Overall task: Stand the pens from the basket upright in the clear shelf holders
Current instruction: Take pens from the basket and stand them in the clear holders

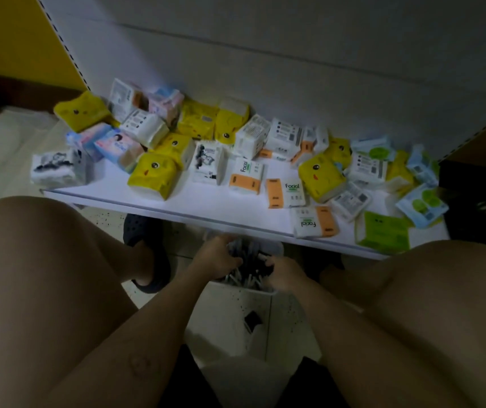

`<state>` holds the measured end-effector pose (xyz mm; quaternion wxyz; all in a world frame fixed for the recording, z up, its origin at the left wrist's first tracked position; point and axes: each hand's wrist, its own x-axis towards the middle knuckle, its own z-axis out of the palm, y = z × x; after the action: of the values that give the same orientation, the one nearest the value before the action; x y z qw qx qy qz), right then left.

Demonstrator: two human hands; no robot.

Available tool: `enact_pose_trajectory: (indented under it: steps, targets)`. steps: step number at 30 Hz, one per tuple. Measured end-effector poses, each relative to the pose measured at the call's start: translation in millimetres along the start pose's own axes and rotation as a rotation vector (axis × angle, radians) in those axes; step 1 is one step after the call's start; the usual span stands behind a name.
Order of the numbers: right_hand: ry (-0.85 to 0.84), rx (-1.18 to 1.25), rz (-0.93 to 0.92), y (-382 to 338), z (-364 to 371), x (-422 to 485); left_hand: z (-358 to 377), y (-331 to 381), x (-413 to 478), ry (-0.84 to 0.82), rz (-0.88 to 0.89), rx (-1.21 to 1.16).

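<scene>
A white basket (275,249) sits on the floor between my knees, just under the front edge of the shelf. It is full of dark pens (249,263) with pale tips. My left hand (216,257) reaches into the pile from the left, fingers curled among the pens. My right hand (284,273) rests on the right side of the pile, fingers bent onto the pens. Blur and dim light hide whether either hand grips any pen. No clear holders appear in the head view.
A white shelf board (206,203) above the basket carries several tissue packs (153,175) in yellow, white, orange and green. A dark crate (480,198) stands at the right. A small black object (253,320) lies on the speckled floor. My bare knees flank the basket.
</scene>
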<state>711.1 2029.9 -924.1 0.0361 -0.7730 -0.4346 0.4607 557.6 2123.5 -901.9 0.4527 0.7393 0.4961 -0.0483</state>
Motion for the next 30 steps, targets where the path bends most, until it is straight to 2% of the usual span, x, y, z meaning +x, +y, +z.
enact_pose_trajectory:
  steps: [7,13,18,23,27,30]
  targets:
    - [-0.019,0.082,0.163,13.7,7.5,37.0,7.4,-9.2,18.6,-0.117,-0.122,-0.011]
    - [-0.073,0.259,0.256,25.0,51.8,82.3,4.8,-23.1,30.7,-0.055,-0.156,-0.170]
    - [-0.113,0.082,0.218,37.1,80.1,102.3,9.2,-36.8,29.4,-0.110,-0.198,-0.144]
    - [-0.268,0.032,0.217,39.7,87.4,112.9,11.4,-45.5,26.0,-0.142,-0.233,-0.114]
    - [-0.281,-0.062,0.224,37.4,89.1,119.4,13.4,-46.6,23.7,-0.138,-0.247,-0.108]
    - [-0.236,-0.057,0.216,33.6,86.8,118.6,17.3,-52.1,26.5,-0.173,-0.305,-0.196]
